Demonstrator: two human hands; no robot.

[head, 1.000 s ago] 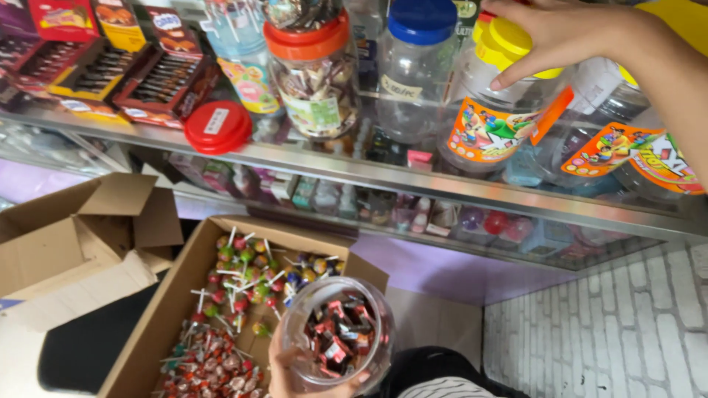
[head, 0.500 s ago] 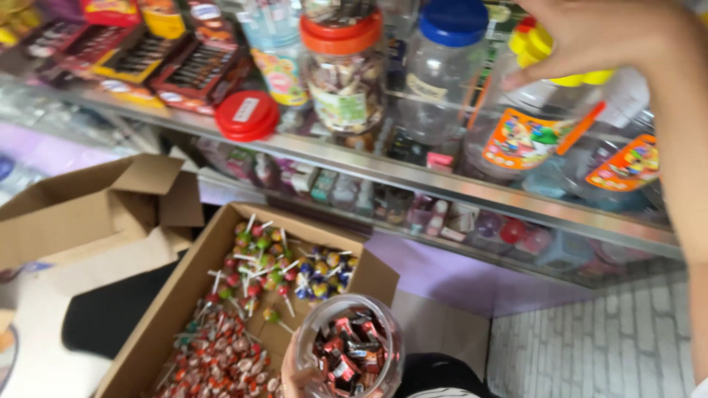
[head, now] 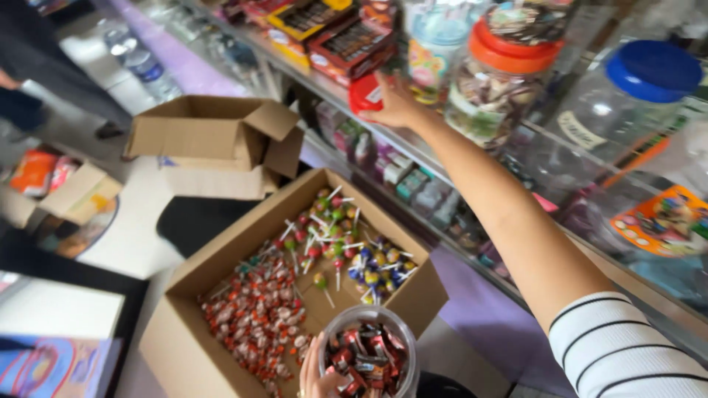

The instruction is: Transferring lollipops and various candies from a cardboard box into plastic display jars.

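Right hand [head: 394,103] at the red lid [head: 366,93] on the glass desk [head: 442,158], fingers closing round it — left hand [head: 318,372] grips open clear candy jar [head: 372,354] low, beside the lollipop box [head: 221,295] — lid-fetch step, capping wants alignment.

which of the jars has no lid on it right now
The clear jar of red-wrapped candies, held by the left hand over the lollipop box. The orange-lidded jar and blue-lidded jar on the counter are capped.
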